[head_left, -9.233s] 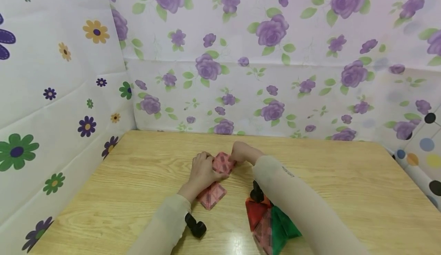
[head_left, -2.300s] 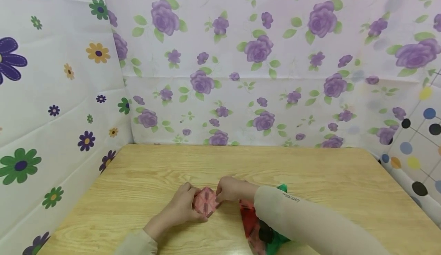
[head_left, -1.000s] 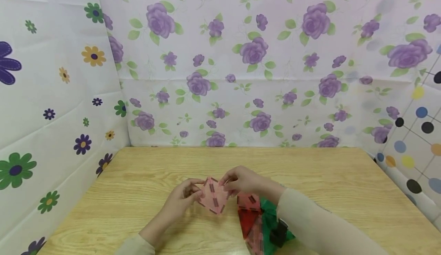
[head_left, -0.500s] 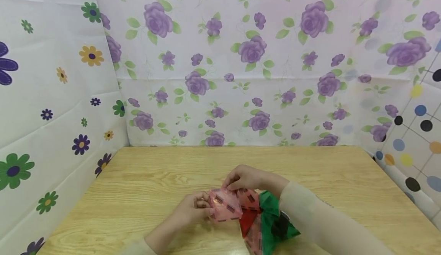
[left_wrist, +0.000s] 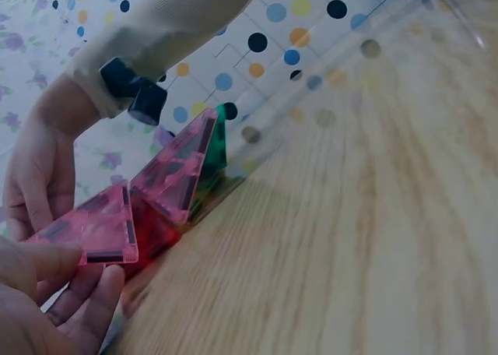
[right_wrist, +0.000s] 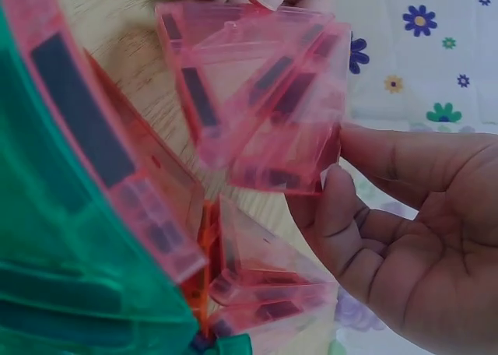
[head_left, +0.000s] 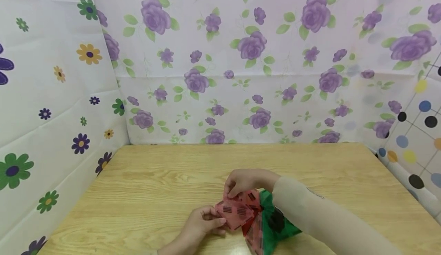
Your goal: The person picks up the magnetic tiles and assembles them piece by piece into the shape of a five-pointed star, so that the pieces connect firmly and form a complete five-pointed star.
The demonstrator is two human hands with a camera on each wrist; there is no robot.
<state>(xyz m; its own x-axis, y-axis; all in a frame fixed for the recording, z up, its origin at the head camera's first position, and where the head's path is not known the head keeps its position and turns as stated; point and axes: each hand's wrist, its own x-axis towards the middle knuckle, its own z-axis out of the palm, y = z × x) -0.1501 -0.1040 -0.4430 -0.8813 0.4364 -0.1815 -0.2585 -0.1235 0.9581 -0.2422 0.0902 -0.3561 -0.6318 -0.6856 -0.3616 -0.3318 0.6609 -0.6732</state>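
Pinched between both hands are two translucent pink triangular magnetic tiles (head_left: 236, 213), joined edge to edge. The left hand (head_left: 204, 224) grips their left corner between thumb and fingers. At their far edge the right hand (head_left: 246, 181) pinches with thumb and fingertips; the right wrist view shows this right hand (right_wrist: 420, 223) closely. Just right of the pair is a group of joined magnetic tiles: a red triangle (head_left: 249, 225), a pink triangle (head_left: 255, 237) and green tiles (head_left: 270, 228). The held pair overlaps the red triangle in the head view; whether they touch is unclear.
The wooden tabletop (head_left: 165, 178) spreads around the hands. A floral cloth (head_left: 220, 94) rises behind its far edge, with another flowered cloth (head_left: 62, 132) at left. A black wrist camera (head_left: 276, 219) on the right sleeve hides part of the green tiles.
Both hands have carried the pink tile pair rightward and nearer, from beside the tile group to its edge. Earlier, the tiles were on the table being put together.
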